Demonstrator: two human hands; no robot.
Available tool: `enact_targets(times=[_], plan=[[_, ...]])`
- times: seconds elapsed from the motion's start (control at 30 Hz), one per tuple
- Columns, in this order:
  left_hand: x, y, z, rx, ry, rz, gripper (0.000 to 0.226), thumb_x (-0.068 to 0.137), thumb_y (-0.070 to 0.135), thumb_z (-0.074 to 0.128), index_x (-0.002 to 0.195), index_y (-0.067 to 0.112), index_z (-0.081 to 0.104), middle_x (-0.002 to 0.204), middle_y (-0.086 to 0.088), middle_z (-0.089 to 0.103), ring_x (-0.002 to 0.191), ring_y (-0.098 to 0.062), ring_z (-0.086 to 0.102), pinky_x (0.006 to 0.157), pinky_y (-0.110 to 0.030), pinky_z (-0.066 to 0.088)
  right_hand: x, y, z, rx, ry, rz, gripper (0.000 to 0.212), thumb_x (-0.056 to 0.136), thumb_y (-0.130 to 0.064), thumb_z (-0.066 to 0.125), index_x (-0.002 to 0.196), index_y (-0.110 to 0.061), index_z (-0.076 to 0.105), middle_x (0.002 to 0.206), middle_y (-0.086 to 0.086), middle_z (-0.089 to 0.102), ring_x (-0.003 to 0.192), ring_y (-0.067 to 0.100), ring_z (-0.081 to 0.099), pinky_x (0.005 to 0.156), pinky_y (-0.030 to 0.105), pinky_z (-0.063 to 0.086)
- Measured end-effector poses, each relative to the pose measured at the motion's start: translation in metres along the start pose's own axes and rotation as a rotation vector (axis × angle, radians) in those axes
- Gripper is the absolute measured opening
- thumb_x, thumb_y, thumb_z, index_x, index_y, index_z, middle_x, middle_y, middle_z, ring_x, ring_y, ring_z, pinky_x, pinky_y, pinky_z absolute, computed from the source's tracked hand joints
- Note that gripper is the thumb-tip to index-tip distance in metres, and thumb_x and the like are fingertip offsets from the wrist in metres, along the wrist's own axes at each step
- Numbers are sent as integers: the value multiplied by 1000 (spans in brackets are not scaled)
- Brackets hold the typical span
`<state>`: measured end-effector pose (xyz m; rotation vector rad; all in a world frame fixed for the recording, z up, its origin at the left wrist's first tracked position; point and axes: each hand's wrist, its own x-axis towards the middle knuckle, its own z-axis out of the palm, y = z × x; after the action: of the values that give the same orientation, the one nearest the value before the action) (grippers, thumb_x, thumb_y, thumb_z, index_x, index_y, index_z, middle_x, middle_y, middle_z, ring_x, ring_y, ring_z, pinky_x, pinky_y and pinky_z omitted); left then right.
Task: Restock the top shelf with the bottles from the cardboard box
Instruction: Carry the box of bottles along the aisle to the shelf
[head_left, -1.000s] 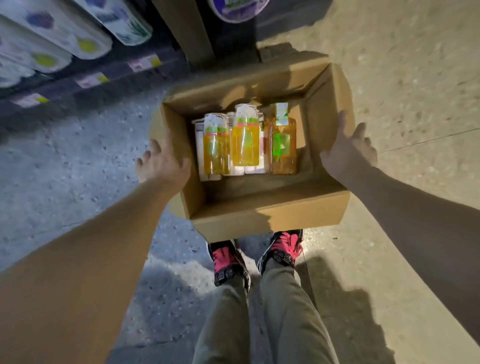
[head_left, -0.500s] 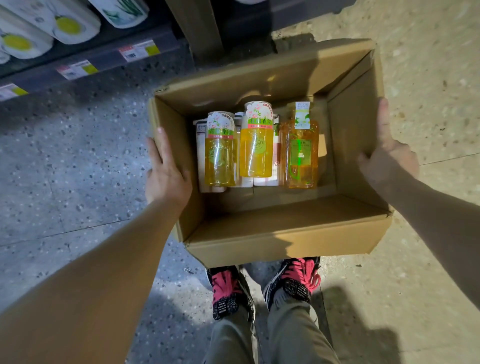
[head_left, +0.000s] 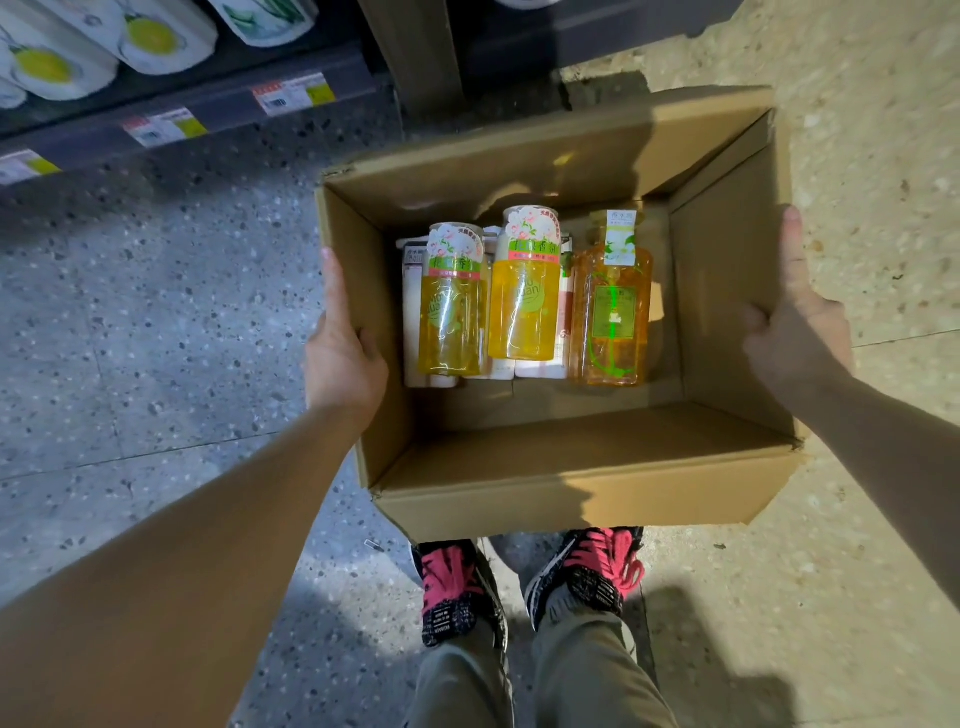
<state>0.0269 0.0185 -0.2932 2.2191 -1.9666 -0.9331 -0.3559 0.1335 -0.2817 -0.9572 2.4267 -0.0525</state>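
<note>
Both hands are taken: left hand (head_left: 343, 358) and right hand (head_left: 800, 332) each grip a side wall of the cardboard box (head_left: 571, 488), thumbs inside. The bottles (head_left: 524, 296) lie flat by its far wall, caps pointing away, maybe slightly nearer the left hand.

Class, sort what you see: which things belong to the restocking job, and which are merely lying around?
Belong to the job:
cardboard box, gripped by left hand and right hand; three yellow bottles lying inside; white items beneath them, kind unclear.

Merely around:
price tags on a low shelf edge; yellow-printed packs; pink-laced shoes; speckled floor.
</note>
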Motion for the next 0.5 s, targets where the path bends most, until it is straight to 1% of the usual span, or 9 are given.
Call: enact_targets(times=[0.07,0.17,0.23,0.33,0.37,0.43,0.5], plan=[[0,1,-2,-23,-1,-5,95,100,1,49,164,39,-10,96,-7,58,83,-21,54,86,-42,48,-2,-1,0,11,11,-4,97,106,-15,55,155,-56,-18,67,12,49,55,24,48,57,36,46],[-1,0,-7,-54,-9,3,96,99,-1,48,164,41,-9,96,-11,61,82,-23,56,88,-45,51,-9,0,2,29,31,-4,97,105,-13,55,157,-53,-16,67,11,48,55,23,49,57,35,46],[-2,-1,-12,-54,-12,11,97,99,-1,48,163,42,-9,91,-10,61,80,-25,58,85,-45,52,-15,1,1,46,33,-4,96,106,-13,55,159,-51,-14,67,9,47,56,21,47,55,30,41],[-3,2,-24,-24,-27,11,96,100,0,49,163,42,-10,89,-6,58,74,-21,55,82,-42,51,-28,-2,-4,73,30,20,91,107,-14,53,159,-52,-11,69,6,41,58,20,44,62,34,42],[-4,4,-29,-10,-30,1,96,101,1,50,163,42,-9,90,-5,58,71,-17,53,81,-41,50,-32,-5,-5,83,31,26,90,107,-15,53,159,-53,-10,70,8,42,58,20,44,63,35,43],[-8,5,-44,10,-36,-20,95,102,0,50,163,42,-9,93,-5,57,69,-11,50,82,-39,49,-42,-11,-9,101,32,29,93,107,-14,53,157,-58,-12,81,18,54,59,22,47,62,38,50],[-16,5,-62,13,-41,-31,98,100,-2,49,163,45,-9,96,-6,56,75,-17,55,86,-42,52,-55,-16,-16,107,18,38,96,106,-13,53,152,-64,-14,95,22,63,61,24,53,63,43,57]])
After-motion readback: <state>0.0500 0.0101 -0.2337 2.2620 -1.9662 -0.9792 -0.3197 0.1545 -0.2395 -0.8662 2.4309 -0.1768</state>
